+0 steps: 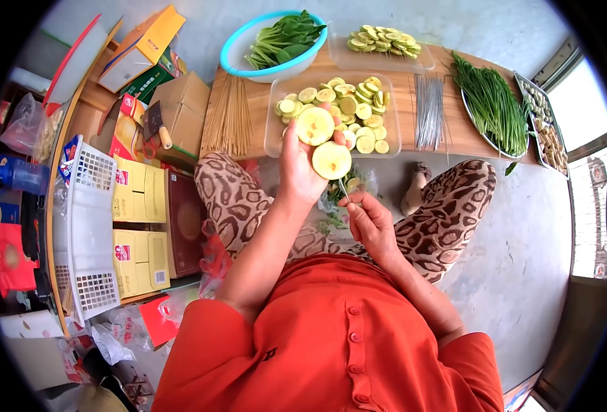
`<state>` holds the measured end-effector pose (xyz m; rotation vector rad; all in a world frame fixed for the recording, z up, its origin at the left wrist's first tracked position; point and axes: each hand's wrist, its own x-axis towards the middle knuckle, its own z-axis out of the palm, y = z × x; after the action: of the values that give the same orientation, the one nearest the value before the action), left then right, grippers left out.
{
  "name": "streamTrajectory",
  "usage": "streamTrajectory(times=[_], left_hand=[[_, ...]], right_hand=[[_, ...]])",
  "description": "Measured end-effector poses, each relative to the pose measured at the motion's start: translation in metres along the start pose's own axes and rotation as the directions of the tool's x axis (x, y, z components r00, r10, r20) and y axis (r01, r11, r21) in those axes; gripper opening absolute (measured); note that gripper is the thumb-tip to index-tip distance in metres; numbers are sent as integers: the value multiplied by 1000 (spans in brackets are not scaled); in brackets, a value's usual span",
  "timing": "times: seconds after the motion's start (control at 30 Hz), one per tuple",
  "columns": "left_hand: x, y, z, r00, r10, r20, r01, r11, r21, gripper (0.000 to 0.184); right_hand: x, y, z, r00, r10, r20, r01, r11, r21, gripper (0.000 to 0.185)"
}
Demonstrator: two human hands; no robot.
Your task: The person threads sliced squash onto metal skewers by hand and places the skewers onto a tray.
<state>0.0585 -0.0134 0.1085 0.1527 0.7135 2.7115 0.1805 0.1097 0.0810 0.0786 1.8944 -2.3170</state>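
Note:
In my left hand (pixel 299 168) are two round zucchini slices, held up over the table's near edge. The upper zucchini slice (pixel 314 126) lies against the fingers, and the lower zucchini slice (pixel 331 162) overlaps it slightly. My right hand (pixel 372 225) pinches a thin metal skewer (pixel 344 187), whose upper part meets the bottom edge of the lower slice; its tip is hidden. Just beyond my left hand stands a clear plastic tray (pixel 273 130) of many cut zucchini slices (pixel 365 113).
On the wooden table (pixel 403 89) lie bamboo skewers (pixel 228 117) and metal skewers (pixel 429 110). Around them are a blue-rimmed basin (pixel 233 58) of leafy greens, another tray of slices (pixel 384 41), chives (pixel 489 103) and a tray of skewered food (pixel 551 141). Boxes (pixel 138 192) fill the left.

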Motion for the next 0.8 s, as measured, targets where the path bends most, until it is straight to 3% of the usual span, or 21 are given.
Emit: streamTrajectory(times=[0.3,0.47,0.53,0.77,0.8], left_hand=[[-27,4,27,995,-16,96,9,998,69,57],[-37,7,38,995,22,97,-30,996,82,60],[-38,9,40,974,59,218,-103,975,195,62],[2,43,0,995,88,39,-88,996,-10,55],[11,44,-20,992,82,92,-80,997,-18,55]], right_hand=[[-4,-13,17,992,-123,-25,125,989,84,15],[-6,-15,9,986,-165,2,162,970,-181,15],[-5,-17,10,982,-186,20,185,953,-238,16],[-2,-19,15,990,-134,34,137,918,-373,16],[1,-17,15,991,-130,35,133,920,-369,16]])
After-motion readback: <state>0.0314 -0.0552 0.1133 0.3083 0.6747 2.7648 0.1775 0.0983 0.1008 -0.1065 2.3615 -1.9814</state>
